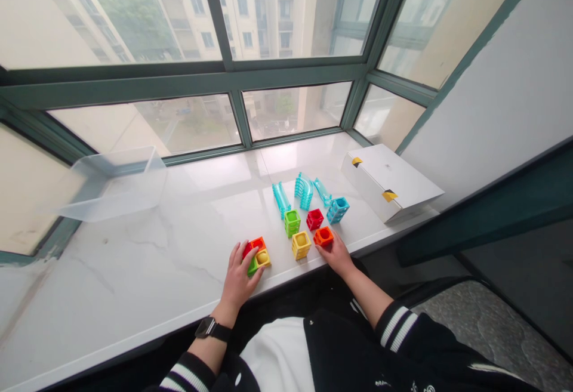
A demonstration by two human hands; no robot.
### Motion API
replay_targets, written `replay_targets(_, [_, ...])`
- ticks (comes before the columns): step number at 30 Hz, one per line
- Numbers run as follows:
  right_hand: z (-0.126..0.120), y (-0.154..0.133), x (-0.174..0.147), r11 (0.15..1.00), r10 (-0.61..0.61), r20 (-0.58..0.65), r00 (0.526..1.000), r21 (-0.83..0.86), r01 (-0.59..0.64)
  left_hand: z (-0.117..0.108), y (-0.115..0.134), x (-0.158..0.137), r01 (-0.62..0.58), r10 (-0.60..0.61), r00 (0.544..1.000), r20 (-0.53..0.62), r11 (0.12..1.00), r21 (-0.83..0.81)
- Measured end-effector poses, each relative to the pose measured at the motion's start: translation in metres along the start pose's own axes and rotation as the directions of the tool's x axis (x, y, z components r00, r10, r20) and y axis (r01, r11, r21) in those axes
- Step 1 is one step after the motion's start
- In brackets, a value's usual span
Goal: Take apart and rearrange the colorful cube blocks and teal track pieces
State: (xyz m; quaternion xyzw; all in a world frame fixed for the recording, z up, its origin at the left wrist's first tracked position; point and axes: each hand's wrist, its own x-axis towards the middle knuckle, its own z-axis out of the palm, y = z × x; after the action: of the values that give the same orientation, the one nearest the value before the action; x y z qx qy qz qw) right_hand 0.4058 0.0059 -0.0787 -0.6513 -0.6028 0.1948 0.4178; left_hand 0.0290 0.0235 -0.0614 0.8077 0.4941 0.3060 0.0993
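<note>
My left hand (242,272) curls around a square cluster of toy blocks, its thumb at the near side and fingers over the left part. An orange block (257,243) and a yellow block (262,258) show in it, with red and green parts partly under my fingers. My right hand (335,255) grips a separate orange block (323,236) at the sill's front. Between my hands stands a taller yellow block (301,245). Behind it are a green block (292,223), a red block (315,219) and a clear blue block (337,209).
Three clear turquoise track pieces lie behind the blocks, a curved one (304,190) in the middle. A white box (394,177) stands at the right, and a translucent plastic bin (111,186) at the left. Green-framed windows border the marble-patterned sill (179,249).
</note>
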Motion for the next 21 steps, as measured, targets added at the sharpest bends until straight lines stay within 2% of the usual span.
replay_targets(15, [0.0036,0.0001,-0.0009,1.0,0.021,-0.026,0.999,-0.011,-0.021,0.0016,-0.0009,0.0012,0.007,-0.007,1.0,-0.01,1.0,-0.016])
replay_targets(21, [0.0017,0.0009,0.0001,1.0,0.002,-0.001,1.0,0.005,-0.002,0.0017,-0.0012,0.0006,0.01,-0.01,1.0,-0.003,1.0,-0.028])
